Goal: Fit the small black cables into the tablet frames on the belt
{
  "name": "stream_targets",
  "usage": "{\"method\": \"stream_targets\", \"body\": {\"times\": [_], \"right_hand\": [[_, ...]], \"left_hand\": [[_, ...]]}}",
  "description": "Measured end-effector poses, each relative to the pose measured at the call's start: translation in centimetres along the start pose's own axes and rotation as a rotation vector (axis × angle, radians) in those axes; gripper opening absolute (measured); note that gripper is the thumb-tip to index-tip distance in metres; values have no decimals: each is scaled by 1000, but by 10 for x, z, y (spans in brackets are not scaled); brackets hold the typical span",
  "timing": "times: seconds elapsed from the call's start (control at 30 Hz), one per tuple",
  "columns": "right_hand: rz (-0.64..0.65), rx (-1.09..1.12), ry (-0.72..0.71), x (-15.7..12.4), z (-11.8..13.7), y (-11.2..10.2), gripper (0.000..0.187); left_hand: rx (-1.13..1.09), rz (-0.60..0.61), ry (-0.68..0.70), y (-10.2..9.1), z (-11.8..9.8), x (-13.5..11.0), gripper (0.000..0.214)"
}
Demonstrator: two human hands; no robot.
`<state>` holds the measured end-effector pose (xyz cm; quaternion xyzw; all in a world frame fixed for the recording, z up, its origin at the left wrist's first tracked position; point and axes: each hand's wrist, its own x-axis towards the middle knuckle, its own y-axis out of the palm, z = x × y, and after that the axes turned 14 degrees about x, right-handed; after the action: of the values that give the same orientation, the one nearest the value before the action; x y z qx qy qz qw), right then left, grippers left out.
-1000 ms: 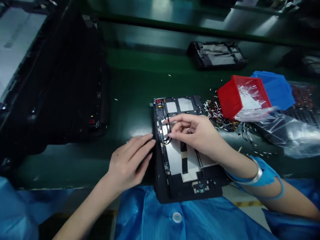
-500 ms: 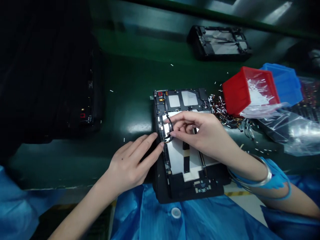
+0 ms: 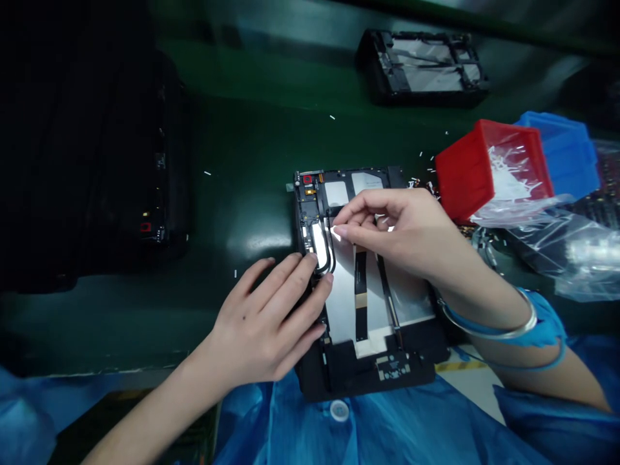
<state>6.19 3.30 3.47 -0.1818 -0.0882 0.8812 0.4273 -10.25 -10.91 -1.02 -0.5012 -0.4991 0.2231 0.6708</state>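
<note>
An opened tablet (image 3: pixel 363 303) lies on the green table in front of me, its back off and silver battery, flex cables and circuit board showing. My left hand (image 3: pixel 268 320) lies flat on the tablet's left edge, fingers stretched out, fingertips pressing the bend of a thin black looped cable (image 3: pixel 329 248). My right hand (image 3: pixel 402 229) hovers over the upper middle of the tablet, fingers curled, thumb and forefinger pinched at the upper end of that cable. A silver bangle sits on my right wrist.
A red bin (image 3: pixel 489 168) lined with plastic and a blue bin (image 3: pixel 564 152) stand at the right, with clear plastic bags (image 3: pixel 557 252) and small loose parts (image 3: pixel 421 184) beside them. Another opened device (image 3: pixel 421 68) lies at the back. Dark stacked devices (image 3: pixel 97 168) fill the left.
My left hand has slid right onto the tablet's edge and onto the cable loop. My right hand has moved slightly up along the cable. The view has shifted a little.
</note>
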Motion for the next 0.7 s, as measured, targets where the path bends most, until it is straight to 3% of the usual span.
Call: {"method": "stream_targets", "body": {"times": [0.17,0.7], "right_hand": [[35,-58,50,8,2,-1,2],[30,-134,-55,9,-4,1,8]], "left_hand": [[54,53,33,2,3,0,41],[19,62,135,5,6,3,42]]}}
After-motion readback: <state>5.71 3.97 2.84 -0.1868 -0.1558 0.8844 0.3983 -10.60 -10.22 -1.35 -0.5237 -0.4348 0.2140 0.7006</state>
